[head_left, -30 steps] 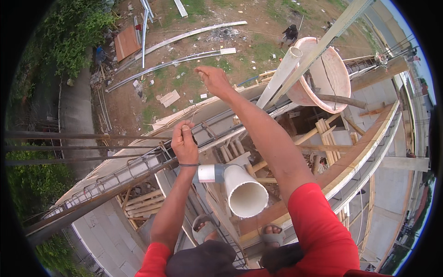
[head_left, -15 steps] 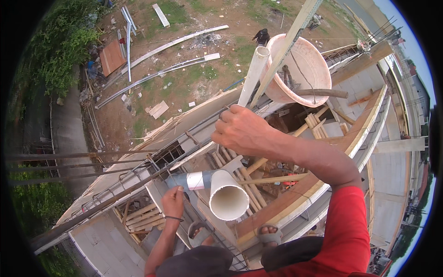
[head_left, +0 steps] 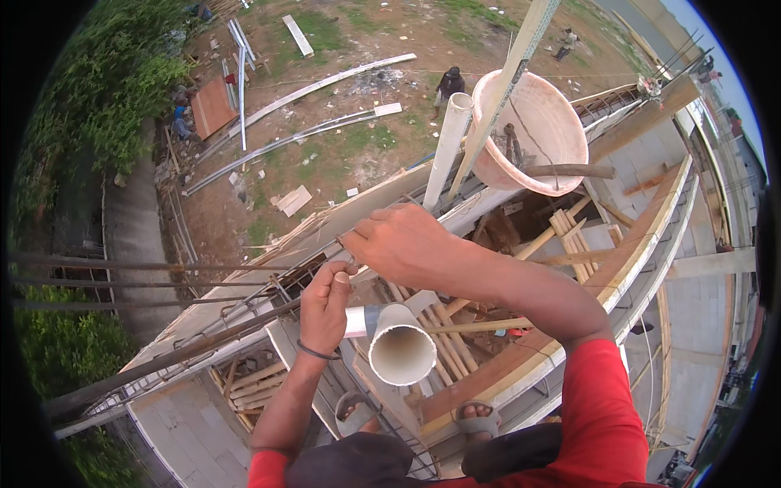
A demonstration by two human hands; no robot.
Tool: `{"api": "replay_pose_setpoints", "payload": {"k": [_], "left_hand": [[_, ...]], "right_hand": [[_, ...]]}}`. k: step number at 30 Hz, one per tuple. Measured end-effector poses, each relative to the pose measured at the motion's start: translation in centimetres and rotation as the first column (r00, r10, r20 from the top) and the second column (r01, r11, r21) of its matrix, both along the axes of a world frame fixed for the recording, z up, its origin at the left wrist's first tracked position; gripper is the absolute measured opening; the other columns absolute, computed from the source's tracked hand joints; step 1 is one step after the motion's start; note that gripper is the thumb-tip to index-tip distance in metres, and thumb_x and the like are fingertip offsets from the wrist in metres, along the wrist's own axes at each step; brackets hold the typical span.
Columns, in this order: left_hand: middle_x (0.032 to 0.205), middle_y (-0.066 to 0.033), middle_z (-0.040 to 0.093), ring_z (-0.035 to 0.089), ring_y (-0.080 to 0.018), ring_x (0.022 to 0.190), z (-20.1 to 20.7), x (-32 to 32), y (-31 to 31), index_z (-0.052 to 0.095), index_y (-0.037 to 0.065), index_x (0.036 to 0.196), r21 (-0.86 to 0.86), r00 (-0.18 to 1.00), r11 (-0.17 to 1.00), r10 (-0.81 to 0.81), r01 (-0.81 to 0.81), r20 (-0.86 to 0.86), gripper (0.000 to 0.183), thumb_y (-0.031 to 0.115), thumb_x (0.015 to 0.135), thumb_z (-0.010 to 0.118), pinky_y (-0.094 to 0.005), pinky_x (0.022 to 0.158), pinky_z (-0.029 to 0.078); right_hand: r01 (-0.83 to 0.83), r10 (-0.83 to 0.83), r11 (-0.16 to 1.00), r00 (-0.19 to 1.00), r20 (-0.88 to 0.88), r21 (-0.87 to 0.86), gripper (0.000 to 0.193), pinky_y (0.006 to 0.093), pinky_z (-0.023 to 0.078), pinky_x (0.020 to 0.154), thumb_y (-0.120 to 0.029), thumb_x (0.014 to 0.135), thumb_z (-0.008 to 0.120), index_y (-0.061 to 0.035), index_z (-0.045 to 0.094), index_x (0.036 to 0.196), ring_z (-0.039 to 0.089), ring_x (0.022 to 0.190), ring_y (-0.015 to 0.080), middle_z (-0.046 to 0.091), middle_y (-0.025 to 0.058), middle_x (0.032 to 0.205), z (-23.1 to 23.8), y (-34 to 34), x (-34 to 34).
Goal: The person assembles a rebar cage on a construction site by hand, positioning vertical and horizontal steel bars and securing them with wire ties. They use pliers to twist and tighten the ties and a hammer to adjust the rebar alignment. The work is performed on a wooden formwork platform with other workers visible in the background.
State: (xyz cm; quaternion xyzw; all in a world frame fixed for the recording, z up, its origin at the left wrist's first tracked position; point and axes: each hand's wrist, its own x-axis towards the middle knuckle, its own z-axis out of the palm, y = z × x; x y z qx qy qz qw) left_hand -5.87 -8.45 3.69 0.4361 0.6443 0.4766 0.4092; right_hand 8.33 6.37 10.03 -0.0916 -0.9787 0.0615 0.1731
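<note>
My left hand [head_left: 324, 305], with a dark band at its wrist, and my right hand [head_left: 400, 244] meet above the steel bars [head_left: 236, 329]. Fingers of both are pinched closed, fingertips almost touching; whatever small thing is between them is too hidden to name. Just below them a wide white plastic pipe [head_left: 396, 325] points its open end up at me. Beside it, partly behind my left hand, shows a white band [head_left: 358, 322] on a grey-blue cylinder. Beyond my right hand a narrower white pipe [head_left: 446, 154] stands upright, near a pale post [head_left: 508, 69].
A pinkish tub [head_left: 574, 122] holding metal tools stands past my right arm. Curved formwork boards [head_left: 521, 370] and loose timber sticks [head_left: 455, 333] lie below. My sandalled feet [head_left: 478, 413] rest among boards and bars. Several people, including one [head_left: 450, 85], are on the ground far below.
My left hand has risen and moved up beside the right. My right hand has come down and left, away from the narrower pipe, so the two now meet.
</note>
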Motion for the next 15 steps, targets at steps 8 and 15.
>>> {"api": "replay_pose_setpoints", "payload": {"k": [8, 15], "left_hand": [[0.072, -0.0004, 0.052, 0.044, -0.0079, 0.066, 2.8, 1.4, 1.1, 0.057, 0.001, 0.101, -0.001, 0.999, 1.000, -0.011, 0.011, -0.042, 0.018, 0.016, 0.100, 0.048, -0.0247, 0.060, 0.039], [0.074, 0.0012, 0.049, 0.041, -0.0071, 0.069, 1.6, -0.3, 0.4, 0.055, 0.002, 0.096, -0.004, 0.989, 0.990, 0.139, -0.139, 0.039, 0.015, 0.014, 0.100, 0.047, -0.0237, 0.062, 0.038]], "right_hand": [[0.006, 0.002, 0.986, 0.999, 0.048, -0.166, 0.016, 0.0421, 0.052, 0.066, -0.015, 0.074, 0.063, -0.0113, 0.068, 0.089, 0.067, 0.072, 0.0290, 0.066, 0.0067, 0.076, 0.1, -0.3, 1.4], [0.136, -0.233, 0.855, 0.963, -0.137, -0.501, 0.019, 0.0404, 0.053, 0.070, -0.013, 0.082, 0.068, -0.0017, 0.067, 0.097, 0.066, 0.079, 0.0336, 0.066, 0.0144, 0.084, -1.2, 0.5, 2.4]]}}
